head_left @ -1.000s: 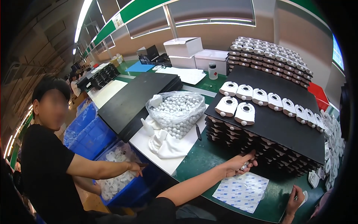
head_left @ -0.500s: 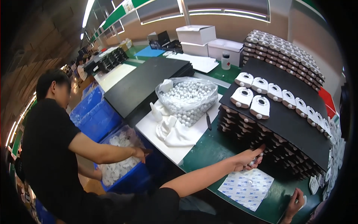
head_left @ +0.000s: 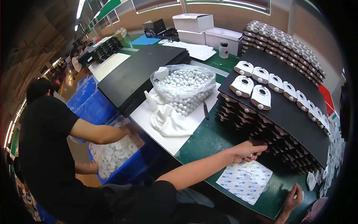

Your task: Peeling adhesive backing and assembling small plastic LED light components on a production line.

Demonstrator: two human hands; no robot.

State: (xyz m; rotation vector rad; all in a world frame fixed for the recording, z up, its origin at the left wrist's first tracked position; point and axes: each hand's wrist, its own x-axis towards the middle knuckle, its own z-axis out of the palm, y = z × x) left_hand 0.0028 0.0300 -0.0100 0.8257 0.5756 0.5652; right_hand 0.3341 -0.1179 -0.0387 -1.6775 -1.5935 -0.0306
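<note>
The left hand (head_left: 244,150) is curled nearly closed around small whitish rounded pieces (head_left: 251,155), largely hidden by its fingers, beside a stack of flat black trays (head_left: 285,121) and near the far edge of a white rectangular sheet with blue print (head_left: 242,185). The right hand (head_left: 292,202), half-curled over the green tabletop (head_left: 203,149), adjoins a partly hidden white piece (head_left: 302,195); whether it grips this cannot be determined.
</note>
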